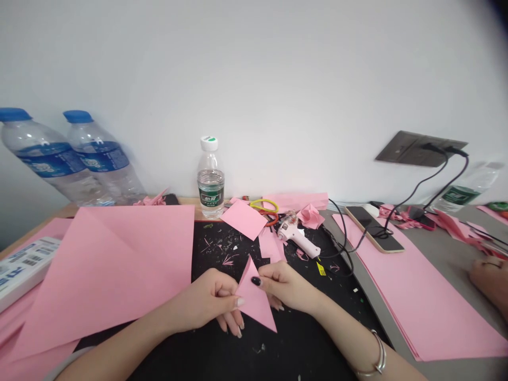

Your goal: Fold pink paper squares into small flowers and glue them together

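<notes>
My left hand [210, 304] and my right hand [288, 288] both pinch a small folded pink paper triangle [256, 301] over the black mat [301, 338]. The left thumb presses its left edge, the right thumb and fingers hold its upper right edge. The triangle's tip points up and its long corner points down toward me. A silver bangle [377, 360] sits on my right wrist.
A large pink sheet [115, 264] lies left, a pink stack [408, 296] right under a charging phone [373, 227]. Behind are a small water bottle [210, 180], two big bottles [75, 159], a glue gun [297, 238], scissors [268, 209] and paper scraps. Another person's hand [490, 278] rests at far right.
</notes>
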A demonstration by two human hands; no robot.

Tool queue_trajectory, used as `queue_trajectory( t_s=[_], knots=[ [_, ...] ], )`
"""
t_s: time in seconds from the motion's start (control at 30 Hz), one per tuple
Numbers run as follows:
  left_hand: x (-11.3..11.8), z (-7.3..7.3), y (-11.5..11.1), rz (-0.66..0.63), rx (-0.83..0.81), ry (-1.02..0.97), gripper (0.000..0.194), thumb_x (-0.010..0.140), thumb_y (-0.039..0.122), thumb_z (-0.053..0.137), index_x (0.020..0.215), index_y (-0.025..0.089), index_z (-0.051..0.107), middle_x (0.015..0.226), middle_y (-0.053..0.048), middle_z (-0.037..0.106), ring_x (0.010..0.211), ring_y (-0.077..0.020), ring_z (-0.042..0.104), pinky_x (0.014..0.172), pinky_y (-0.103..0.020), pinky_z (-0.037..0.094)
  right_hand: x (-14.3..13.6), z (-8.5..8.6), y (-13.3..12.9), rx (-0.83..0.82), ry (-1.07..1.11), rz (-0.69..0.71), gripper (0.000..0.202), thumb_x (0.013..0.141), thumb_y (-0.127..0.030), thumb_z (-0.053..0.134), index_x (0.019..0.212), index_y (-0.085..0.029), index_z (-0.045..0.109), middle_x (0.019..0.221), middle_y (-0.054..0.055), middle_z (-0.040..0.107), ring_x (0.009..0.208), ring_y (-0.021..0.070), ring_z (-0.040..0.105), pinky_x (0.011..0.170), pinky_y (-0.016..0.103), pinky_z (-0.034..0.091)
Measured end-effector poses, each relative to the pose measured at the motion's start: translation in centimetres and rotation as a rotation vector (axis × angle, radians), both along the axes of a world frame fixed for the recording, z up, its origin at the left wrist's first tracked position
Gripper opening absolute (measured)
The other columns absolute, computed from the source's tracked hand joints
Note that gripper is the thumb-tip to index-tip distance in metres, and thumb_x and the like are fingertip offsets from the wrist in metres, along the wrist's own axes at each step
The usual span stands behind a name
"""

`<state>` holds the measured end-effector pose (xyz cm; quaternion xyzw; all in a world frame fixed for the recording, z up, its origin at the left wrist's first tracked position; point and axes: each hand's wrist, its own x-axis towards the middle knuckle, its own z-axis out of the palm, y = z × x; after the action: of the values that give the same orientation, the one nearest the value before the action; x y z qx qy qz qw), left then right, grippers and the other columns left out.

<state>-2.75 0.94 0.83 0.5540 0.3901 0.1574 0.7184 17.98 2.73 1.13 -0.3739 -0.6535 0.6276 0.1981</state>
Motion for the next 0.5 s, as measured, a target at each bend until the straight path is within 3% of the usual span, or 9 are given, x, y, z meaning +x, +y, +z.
queue_trajectory(
  t_s=[0.07, 0.17, 0.3, 0.4, 0.5],
  knots=[
    [0.0, -0.1, 0.0, -0.003, 0.009, -0.001, 0.025, 0.08, 0.028, 0.057, 0.06, 0.013, 0.054, 0.066, -0.009, 0.074, 0.06, -0.0201, 0.072, 0.049, -0.022, 0.048, -0.1, 0.1, 0.1, 0.005, 0.024, -0.017, 0.037, 0.081, -0.042, 0.059, 0.06, -0.018, 0.041, 0.045, -0.009, 0.042, 0.036, 0.0039, 0.036, 0.035, 0.016, 0.025],
    [0.1, -0.3, 0.1, 0.082, 0.069, -0.026, 0.027, 0.082, 0.032, 0.055, 0.064, 0.013, 0.054, 0.065, -0.007, 0.072, 0.057, -0.0175, 0.07, 0.05, -0.022, 0.047, -0.3, 0.0, 0.1, 0.039, 0.098, -0.148, 0.037, 0.078, -0.04, 0.064, 0.06, -0.018, 0.04, 0.046, -0.009, 0.04, 0.037, 0.0035, 0.036, 0.037, 0.016, 0.026],
    [0.4, -0.2, 0.2, 0.188, 0.172, -0.129, 0.024, 0.083, 0.036, 0.057, 0.09, 0.013, 0.059, 0.076, -0.003, 0.069, 0.064, -0.0156, 0.066, 0.056, -0.024, 0.049, -1.1, -0.3, -0.4, -0.009, 0.191, -0.305, 0.032, 0.078, -0.045, 0.062, 0.072, -0.017, 0.049, 0.044, -0.008, 0.05, 0.03, 0.004, 0.035, 0.031, 0.016, 0.025],
    [0.7, 0.1, -0.2, 0.219, 0.236, -0.135, 0.029, 0.085, 0.035, 0.056, 0.107, 0.016, 0.056, 0.095, -0.005, 0.066, 0.088, -0.0189, 0.063, 0.075, -0.029, 0.049, -1.9, -0.3, -0.9, -0.12, 0.229, -0.251, 0.035, 0.074, -0.048, 0.064, 0.076, -0.015, 0.053, 0.05, -0.002, 0.061, 0.03, 0.0078, 0.047, 0.031, 0.018, 0.037],
    [0.9, 0.4, -0.8, 0.211, 0.181, -0.14, 0.04, 0.089, 0.036, 0.049, 0.125, 0.02, 0.043, 0.089, -0.003, 0.065, 0.072, -0.0162, 0.064, 0.068, -0.03, 0.049, -2.4, -0.3, -1.2, -0.16, 0.222, -0.18, 0.037, 0.075, -0.049, 0.063, 0.066, -0.014, 0.054, 0.05, -0.001, 0.06, 0.033, 0.0079, 0.05, 0.033, 0.018, 0.041]
  ],
)
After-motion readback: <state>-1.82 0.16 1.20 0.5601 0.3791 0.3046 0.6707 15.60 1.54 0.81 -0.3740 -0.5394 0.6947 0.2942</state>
